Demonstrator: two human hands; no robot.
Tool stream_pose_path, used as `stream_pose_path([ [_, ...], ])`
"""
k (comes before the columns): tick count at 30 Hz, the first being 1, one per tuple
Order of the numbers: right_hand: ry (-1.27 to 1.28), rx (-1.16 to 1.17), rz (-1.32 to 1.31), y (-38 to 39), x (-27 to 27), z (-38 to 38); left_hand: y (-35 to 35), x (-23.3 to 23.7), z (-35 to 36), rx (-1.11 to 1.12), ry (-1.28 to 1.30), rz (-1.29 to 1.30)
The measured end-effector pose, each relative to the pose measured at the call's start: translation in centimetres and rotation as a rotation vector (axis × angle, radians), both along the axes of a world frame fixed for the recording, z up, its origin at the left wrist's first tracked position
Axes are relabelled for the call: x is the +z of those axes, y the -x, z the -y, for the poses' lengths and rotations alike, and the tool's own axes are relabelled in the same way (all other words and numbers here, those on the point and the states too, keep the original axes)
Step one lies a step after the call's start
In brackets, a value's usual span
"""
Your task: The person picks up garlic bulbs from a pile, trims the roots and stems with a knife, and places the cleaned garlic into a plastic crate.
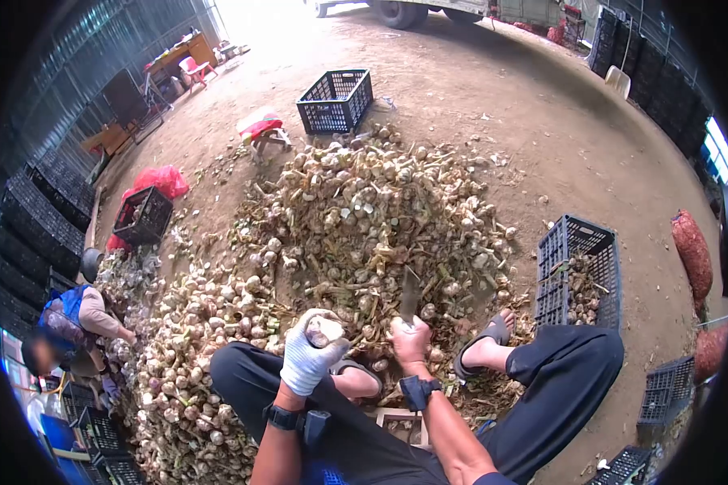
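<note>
My left hand (303, 362), in a white knitted glove, is closed around a garlic bulb (326, 330) with a pale cut face showing. To its right my bare right hand (410, 343) grips a knife, its blade (410, 293) pointing away from me; the fingers hide the handle. The two hands are apart, above my lap. Past them lies a heap of garlic with dry stalks (364, 190). On the left, a wide pile of garlic bulbs with trimmed stems (190, 364) reaches up to my knee.
A black crate (328, 115) stands beyond the heap, near a small stool (263, 129). Another crate (552, 275) by my right foot has garlic in it. At far left a co-worker (77, 323) bends over the garlic. Red mesh sacks (692, 250) lie at far right.
</note>
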State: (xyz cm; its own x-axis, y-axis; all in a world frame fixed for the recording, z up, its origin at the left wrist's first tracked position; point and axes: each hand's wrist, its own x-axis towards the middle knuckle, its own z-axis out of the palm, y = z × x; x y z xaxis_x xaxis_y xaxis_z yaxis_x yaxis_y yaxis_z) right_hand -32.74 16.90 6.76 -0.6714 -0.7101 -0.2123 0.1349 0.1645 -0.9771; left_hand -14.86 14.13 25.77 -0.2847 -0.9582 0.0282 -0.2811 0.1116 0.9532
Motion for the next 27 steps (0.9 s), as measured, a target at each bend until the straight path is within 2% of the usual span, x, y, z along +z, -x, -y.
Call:
stream_pose_path([
  [1,0.064,0.082,0.174,-1.3,3.1,0.3,0.0,0.5,0.0,0.011,-0.115,-0.139],
  [2,0.129,0.162,0.349,-2.5,6.9,0.2,-0.1,0.4,0.0,0.009,-0.114,-0.134],
  [4,0.258,0.316,0.635,-4.5,8.8,0.1,0.0,0.0,0.3,-0.003,-0.135,-0.417],
  [5,0.27,0.395,0.741,-4.8,10.5,-0.3,1.5,2.0,-0.4,0.04,-0.118,-0.472],
  [7,0.295,0.514,0.935,-5.1,12.5,-0.7,0.9,1.3,-0.3,0.034,-0.114,-0.606],
  [8,0.292,0.517,0.936,-5.2,13.5,-0.8,1.0,1.7,-0.6,0.055,-0.108,-0.643],
  [10,0.273,0.445,0.835,-5.2,15.2,-0.8,-0.1,2.0,-0.3,0.043,-0.046,-0.554],
  [12,0.292,0.466,0.825,-4.3,14.5,-0.6,-1.1,2.0,0.2,0.024,0.017,-0.47],
  [14,0.323,0.469,0.688,-3.6,15.1,-0.3,-1.4,2.1,0.6,0.035,0.462,-0.029],
  [15,0.285,0.435,0.598,-3.4,15.4,-0.2,-1.6,2.5,0.4,0.045,0.556,0.13],
  [18,0.27,0.411,0.446,-3.3,15.0,0.2,-2.4,1.2,0.4,-0.048,0.463,0.284],
  [20,0.289,0.428,0.459,-3.4,15.7,0.3,-2.3,0.9,0.4,-0.017,0.516,0.289],
  [22,0.332,0.319,0.208,-3.8,15.8,0.5,-2.3,0.8,0.4,0.194,-0.02,-0.006],
  [23,0.362,0.309,0.069,-4.0,15.6,0.6,-2.3,1.1,0.5,0.224,-0.172,-0.123],
  [24,0.363,0.314,0.069,-4.1,15.7,0.7,-2.5,1.1,0.6,0.229,-0.17,-0.124],
  [26,0.508,0.338,-0.457,-4.3,16.4,0.7,-2.9,0.8,0.6,0.197,-0.389,-0.296],
  [27,0.46,0.375,-0.479,-4.6,16.2,0.5,-2.9,0.6,0.6,0.208,-0.382,-0.275],
])
